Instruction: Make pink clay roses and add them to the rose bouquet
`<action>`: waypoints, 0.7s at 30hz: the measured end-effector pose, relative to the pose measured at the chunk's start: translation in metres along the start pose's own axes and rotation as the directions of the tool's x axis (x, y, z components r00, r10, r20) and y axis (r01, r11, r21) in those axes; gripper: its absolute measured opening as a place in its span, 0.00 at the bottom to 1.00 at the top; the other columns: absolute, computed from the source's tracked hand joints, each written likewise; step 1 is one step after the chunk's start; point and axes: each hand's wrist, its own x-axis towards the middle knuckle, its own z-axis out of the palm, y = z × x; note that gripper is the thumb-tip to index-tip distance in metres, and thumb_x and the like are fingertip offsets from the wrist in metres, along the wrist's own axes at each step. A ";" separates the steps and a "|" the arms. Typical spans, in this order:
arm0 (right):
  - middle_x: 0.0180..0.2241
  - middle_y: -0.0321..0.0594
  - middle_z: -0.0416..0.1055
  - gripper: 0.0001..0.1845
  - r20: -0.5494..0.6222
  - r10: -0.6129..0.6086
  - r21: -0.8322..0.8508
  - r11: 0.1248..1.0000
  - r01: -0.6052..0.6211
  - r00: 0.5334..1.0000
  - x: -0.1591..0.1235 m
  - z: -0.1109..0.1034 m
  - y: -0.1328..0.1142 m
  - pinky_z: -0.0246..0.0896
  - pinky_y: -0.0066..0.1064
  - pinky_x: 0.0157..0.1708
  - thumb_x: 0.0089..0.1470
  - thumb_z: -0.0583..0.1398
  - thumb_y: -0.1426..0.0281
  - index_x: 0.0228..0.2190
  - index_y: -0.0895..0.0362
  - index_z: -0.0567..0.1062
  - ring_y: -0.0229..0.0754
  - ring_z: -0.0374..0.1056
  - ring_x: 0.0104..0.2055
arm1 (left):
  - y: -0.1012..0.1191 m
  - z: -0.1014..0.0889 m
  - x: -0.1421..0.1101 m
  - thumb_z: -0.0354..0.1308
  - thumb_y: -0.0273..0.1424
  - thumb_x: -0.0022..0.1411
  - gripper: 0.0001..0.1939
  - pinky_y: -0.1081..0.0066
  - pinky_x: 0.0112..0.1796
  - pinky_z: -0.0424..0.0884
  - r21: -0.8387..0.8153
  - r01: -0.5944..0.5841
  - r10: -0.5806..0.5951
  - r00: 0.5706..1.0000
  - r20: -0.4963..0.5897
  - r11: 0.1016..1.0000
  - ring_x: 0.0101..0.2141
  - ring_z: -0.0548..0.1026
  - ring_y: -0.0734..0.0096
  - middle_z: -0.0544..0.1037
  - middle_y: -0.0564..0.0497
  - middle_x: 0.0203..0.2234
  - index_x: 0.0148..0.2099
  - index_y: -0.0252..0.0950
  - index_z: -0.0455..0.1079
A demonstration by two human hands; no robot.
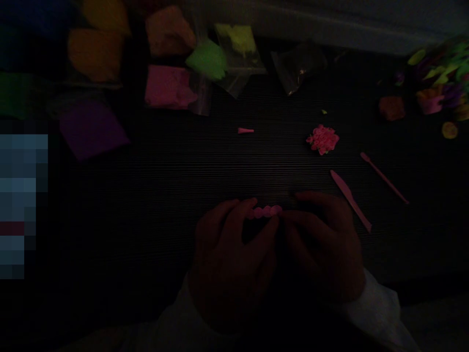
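The left hand (234, 259) is steadying a row of pink discs (263, 211) over the dark tabletop (164, 171), its forefinger and thumb bending in on opposite ends, while the right hand (328, 244) is bringing curled fingers to the row's right end, too dim to tell whether they are gripping. The pink knife-shaped tool (351, 199) is lying right of the row; lining up or joining the discs seems under way, apparently calling for a light, even pinch.

1. My left hand (232, 259) holds a row of pink discs (264, 211); my right hand (328, 239) is at its end.
2. A pink knife (351, 199) lies between my right hand and a thin pink stick (384, 178).
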 end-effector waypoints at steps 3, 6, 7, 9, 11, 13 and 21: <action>0.40 0.42 0.63 0.08 -0.014 -0.004 0.004 1.000 0.004 1.000 0.000 0.001 0.001 0.55 0.42 0.41 0.43 0.58 0.73 0.30 0.55 0.73 0.45 0.58 0.42 | -0.001 0.000 0.000 0.53 0.32 0.51 0.16 0.55 0.45 0.59 -0.004 -0.009 0.009 1.000 0.006 1.000 0.46 0.60 0.56 0.63 0.47 0.46 0.45 0.44 0.67; 0.40 0.42 0.62 0.08 -0.037 -0.013 0.021 1.000 0.014 0.999 -0.001 0.004 0.002 0.55 0.41 0.41 0.44 0.57 0.72 0.30 0.55 0.73 0.44 0.58 0.42 | -0.002 0.000 0.001 0.52 0.32 0.52 0.16 0.55 0.45 0.59 -0.011 -0.030 0.030 1.000 0.000 1.000 0.46 0.60 0.56 0.64 0.46 0.46 0.45 0.44 0.67; 0.40 0.42 0.62 0.08 -0.044 -0.019 0.023 1.000 0.020 0.999 -0.001 0.005 0.002 0.54 0.41 0.41 0.44 0.57 0.72 0.30 0.55 0.73 0.44 0.58 0.42 | -0.002 0.001 0.001 0.52 0.32 0.52 0.16 0.56 0.45 0.59 -0.015 -0.040 0.040 0.999 -0.007 0.999 0.46 0.60 0.57 0.64 0.46 0.46 0.45 0.43 0.67; 0.39 0.42 0.63 0.07 -0.058 -0.026 0.016 1.000 0.027 0.998 -0.001 0.006 0.003 0.53 0.41 0.42 0.45 0.56 0.71 0.30 0.55 0.73 0.44 0.58 0.42 | -0.003 0.002 0.001 0.52 0.32 0.52 0.16 0.56 0.45 0.58 -0.023 -0.057 0.057 0.998 -0.022 0.998 0.46 0.59 0.57 0.64 0.46 0.45 0.45 0.43 0.67; 0.39 0.41 0.63 0.08 -0.067 -0.028 0.004 1.000 0.029 0.997 -0.001 0.008 0.003 0.52 0.42 0.42 0.45 0.56 0.71 0.30 0.55 0.73 0.44 0.58 0.42 | -0.004 0.003 0.000 0.51 0.32 0.53 0.16 0.56 0.45 0.58 -0.023 -0.074 0.073 0.997 -0.034 0.997 0.46 0.59 0.58 0.64 0.45 0.45 0.45 0.42 0.67; 0.39 0.41 0.63 0.08 -0.077 -0.028 -0.002 1.000 0.027 0.997 -0.001 0.009 0.003 0.52 0.42 0.42 0.45 0.56 0.70 0.30 0.54 0.73 0.44 0.58 0.42 | -0.004 0.004 0.000 0.50 0.32 0.53 0.17 0.56 0.45 0.57 -0.006 -0.083 0.083 0.996 -0.042 0.997 0.46 0.59 0.58 0.64 0.45 0.45 0.46 0.41 0.66; 0.37 0.43 0.63 0.08 -0.180 0.012 0.096 0.995 0.005 0.984 -0.002 0.012 0.004 0.54 0.38 0.42 0.45 0.54 0.72 0.29 0.58 0.73 0.42 0.58 0.41 | -0.003 0.008 0.001 0.49 0.32 0.53 0.18 0.55 0.44 0.57 0.087 -0.117 0.124 0.988 -0.089 0.989 0.45 0.59 0.57 0.63 0.44 0.45 0.48 0.42 0.64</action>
